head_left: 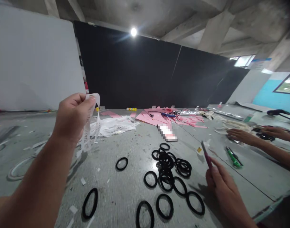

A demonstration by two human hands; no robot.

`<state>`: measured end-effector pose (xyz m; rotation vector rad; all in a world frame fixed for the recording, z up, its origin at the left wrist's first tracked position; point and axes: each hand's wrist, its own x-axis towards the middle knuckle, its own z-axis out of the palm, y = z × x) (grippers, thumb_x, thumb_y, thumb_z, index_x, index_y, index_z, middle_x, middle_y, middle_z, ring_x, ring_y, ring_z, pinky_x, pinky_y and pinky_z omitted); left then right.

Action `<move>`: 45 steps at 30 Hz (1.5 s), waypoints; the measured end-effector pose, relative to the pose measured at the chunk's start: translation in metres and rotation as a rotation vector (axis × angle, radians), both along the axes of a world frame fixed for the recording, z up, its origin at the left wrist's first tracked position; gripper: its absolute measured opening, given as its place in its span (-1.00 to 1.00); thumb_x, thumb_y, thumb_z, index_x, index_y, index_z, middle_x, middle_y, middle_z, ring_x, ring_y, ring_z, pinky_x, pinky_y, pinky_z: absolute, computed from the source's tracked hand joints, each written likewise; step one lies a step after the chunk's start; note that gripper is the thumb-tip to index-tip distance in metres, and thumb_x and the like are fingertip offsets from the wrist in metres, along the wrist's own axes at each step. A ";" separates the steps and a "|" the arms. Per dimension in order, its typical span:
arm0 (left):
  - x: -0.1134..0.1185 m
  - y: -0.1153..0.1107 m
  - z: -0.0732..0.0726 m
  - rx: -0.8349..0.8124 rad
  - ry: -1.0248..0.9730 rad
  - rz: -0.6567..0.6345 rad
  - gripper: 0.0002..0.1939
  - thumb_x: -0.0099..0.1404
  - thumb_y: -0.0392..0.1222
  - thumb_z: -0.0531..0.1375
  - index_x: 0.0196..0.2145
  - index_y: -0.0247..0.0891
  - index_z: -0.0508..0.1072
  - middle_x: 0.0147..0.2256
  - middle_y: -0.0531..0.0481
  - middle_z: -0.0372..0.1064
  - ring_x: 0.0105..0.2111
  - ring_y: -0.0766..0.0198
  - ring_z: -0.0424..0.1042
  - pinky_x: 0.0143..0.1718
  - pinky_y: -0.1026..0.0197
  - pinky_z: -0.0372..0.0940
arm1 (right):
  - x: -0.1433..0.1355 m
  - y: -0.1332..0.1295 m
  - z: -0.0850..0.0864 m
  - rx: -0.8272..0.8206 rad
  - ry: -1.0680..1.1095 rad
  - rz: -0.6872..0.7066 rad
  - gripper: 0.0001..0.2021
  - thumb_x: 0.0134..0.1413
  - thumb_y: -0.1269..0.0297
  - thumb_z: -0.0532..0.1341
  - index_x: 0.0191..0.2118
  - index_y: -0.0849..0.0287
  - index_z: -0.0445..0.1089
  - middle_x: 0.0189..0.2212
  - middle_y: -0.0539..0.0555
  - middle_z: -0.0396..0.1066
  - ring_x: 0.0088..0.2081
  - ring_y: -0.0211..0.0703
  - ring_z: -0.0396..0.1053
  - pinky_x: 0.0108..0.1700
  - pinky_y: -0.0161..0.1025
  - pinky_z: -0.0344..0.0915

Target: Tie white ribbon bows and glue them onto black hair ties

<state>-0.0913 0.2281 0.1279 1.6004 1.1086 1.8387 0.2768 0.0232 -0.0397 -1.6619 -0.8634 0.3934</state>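
Observation:
My left hand [72, 115] is raised at the left, its fingers pinched on a white printed ribbon [87, 126] that hangs down in a loop. In my right hand [221, 180], at the lower right, is a thin dark red tool [206, 155] with a grey tip pointing up and away. Between the hands lie several black rings [165, 161], piled at the middle, with a few loose ones such as a ring [122, 164] nearer the left. Behind my left hand is a heap of white printed ribbons [117, 125].
Pink sheets [152, 115], a yellow tube [131, 109] and a blurred-out flat object [167, 132] lie toward the black partition [140, 66]. A green cutter [233, 157] is at the right. Another person's hands [242, 136] work at the far right of the grey table [111, 193].

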 end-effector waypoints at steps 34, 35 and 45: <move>0.012 -0.033 0.006 -0.420 0.971 -0.654 -0.65 0.28 0.04 0.16 -0.52 -0.24 0.50 -0.66 0.11 0.22 -0.63 0.40 0.15 -0.63 0.36 0.03 | -0.122 0.147 0.146 0.017 -0.337 1.220 -0.59 0.18 0.06 0.21 -0.57 0.21 0.22 -0.62 -0.13 0.03 -0.53 -0.38 0.01 -0.50 -0.36 -0.02; 0.011 -0.029 0.005 -0.424 0.958 -0.623 -0.64 0.26 0.06 0.17 -0.54 -0.24 0.48 -0.67 0.11 0.19 -0.64 0.41 0.13 -0.64 0.36 0.02 | -0.119 0.149 0.146 0.027 -0.355 1.197 -0.61 0.19 0.08 0.20 -0.56 0.21 0.23 -0.61 -0.12 0.03 -0.53 -0.38 0.01 -0.50 -0.36 -0.02; 0.014 -0.017 -0.007 -0.452 0.862 -0.523 -0.65 0.27 0.05 0.13 -0.51 -0.27 0.37 -0.59 0.11 0.16 -0.60 0.41 0.10 -0.59 0.34 0.03 | -0.101 0.175 0.135 0.034 -0.636 0.805 -0.56 0.21 0.03 0.14 -0.60 0.16 0.14 -0.65 -0.11 -0.03 -0.55 -0.34 -0.05 -0.49 -0.27 -0.10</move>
